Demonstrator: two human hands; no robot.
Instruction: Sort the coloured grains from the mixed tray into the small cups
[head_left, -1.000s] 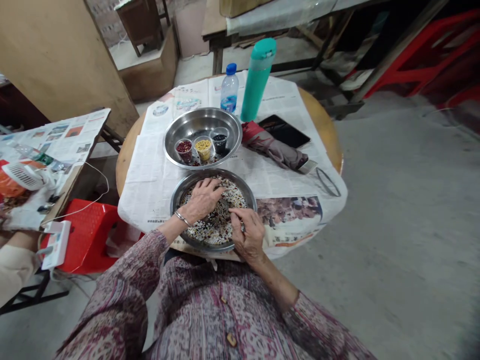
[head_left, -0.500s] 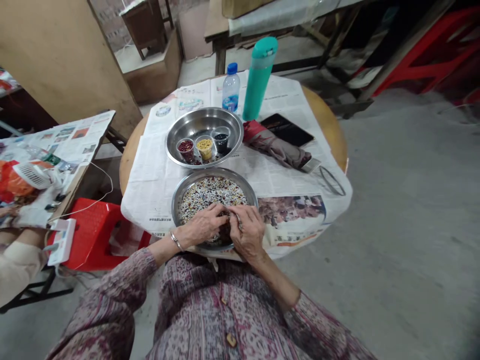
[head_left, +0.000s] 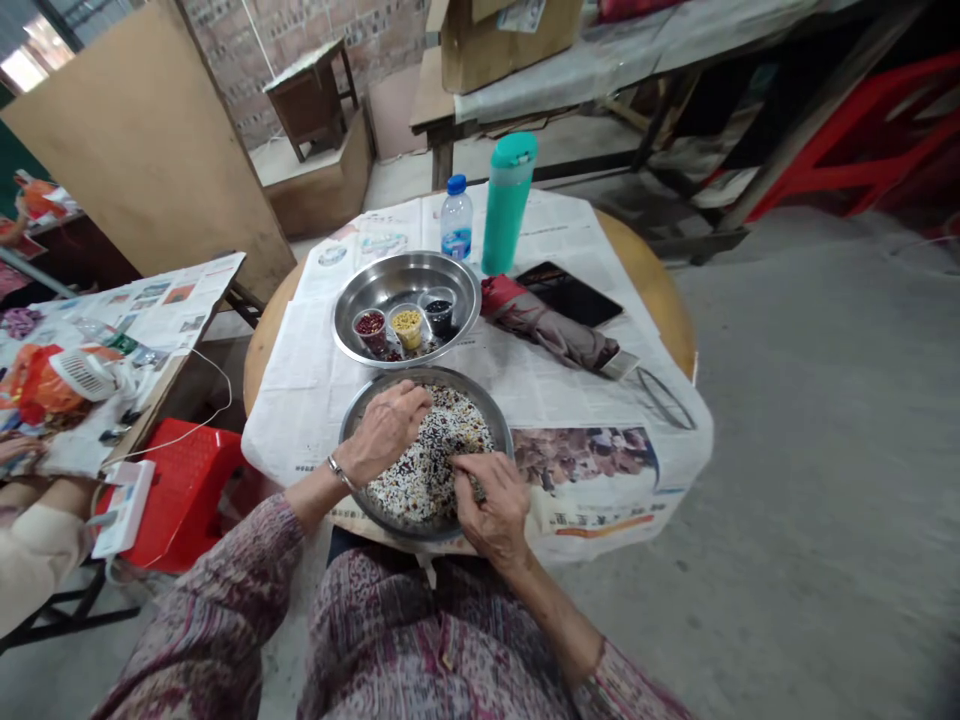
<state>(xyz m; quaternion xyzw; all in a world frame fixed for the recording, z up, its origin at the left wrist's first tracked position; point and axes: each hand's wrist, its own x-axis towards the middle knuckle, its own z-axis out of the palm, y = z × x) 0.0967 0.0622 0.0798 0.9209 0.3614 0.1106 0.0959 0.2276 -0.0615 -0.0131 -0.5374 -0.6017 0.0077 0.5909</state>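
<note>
- The near metal bowl (head_left: 491, 405) is on the round desk (head_left: 660, 270), close to the edge by the person's lap. It has many small mixed grains (head_left: 431, 465) in it: white, dark, yellow and red.
- The left hand (head_left: 386, 428) is over the left side of this bowl. Its fingers are bent and close together. I cannot tell if they hold a grain.
- The right hand (head_left: 493, 500) is over the right side. Its thumb and first finger come close, like a pinch. The tips are too small to tell if a grain is between them.
- Just behind is the far metal bowl (head_left: 360, 290). In it are three clear cups: a red cup (head_left: 370, 330), a yellow cup (head_left: 407, 327) and a black cup (head_left: 439, 315). I cannot tell if the two bowls touch.
- A hard push or a wrist leaning on the rim could tip the near bowl, because it sits so close to the edge. Then grains could spill.
- Grains are tiny and packed close, so fingers could grab a wrong color or drop one.
- The cups stand close together. A bump from a hand could knock one over and mix the colors.
</note>
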